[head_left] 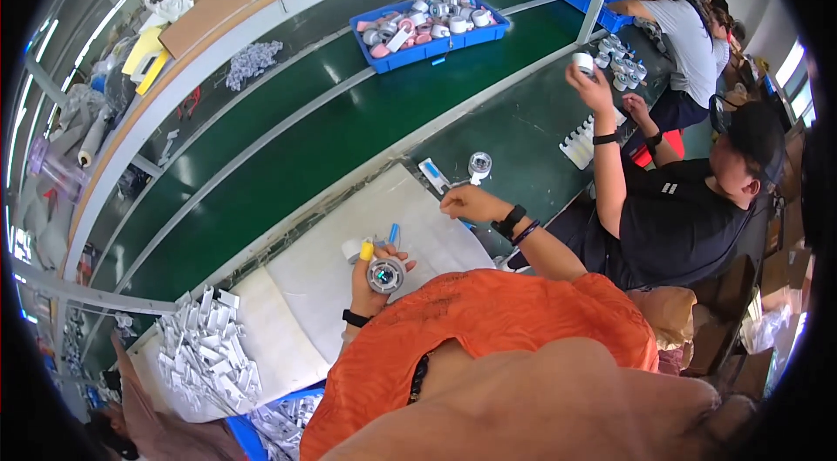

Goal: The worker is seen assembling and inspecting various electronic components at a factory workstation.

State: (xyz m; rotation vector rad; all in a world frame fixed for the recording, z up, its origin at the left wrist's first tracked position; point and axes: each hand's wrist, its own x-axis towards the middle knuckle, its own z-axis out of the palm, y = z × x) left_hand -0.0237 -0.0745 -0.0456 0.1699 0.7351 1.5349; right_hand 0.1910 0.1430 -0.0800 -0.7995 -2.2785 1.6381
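My left hand (359, 287) is closed around a round grey-and-white device (384, 275) with a ringed face and a small lit spot at its centre. Yellow wrapping (367, 250) covers one of its digits. Just beyond that hand lie a white rounded piece (351, 249) and a small blue piece (394, 233). Over the table to the right, my right hand (472, 203) has its fingers curled together; whatever may be between them is hidden. Near it on the green surface are a round white part with a clear face (479, 166) and a small white-and-blue box (433, 174).
At left, white plastic parts (209, 352) form a heap on the pale sheet (301, 287). A blue bin (427, 50) of pink, white and grey parts stands across the green belt (305, 130). To my right, a person in black (680, 217) lifts a white round part (582, 63).
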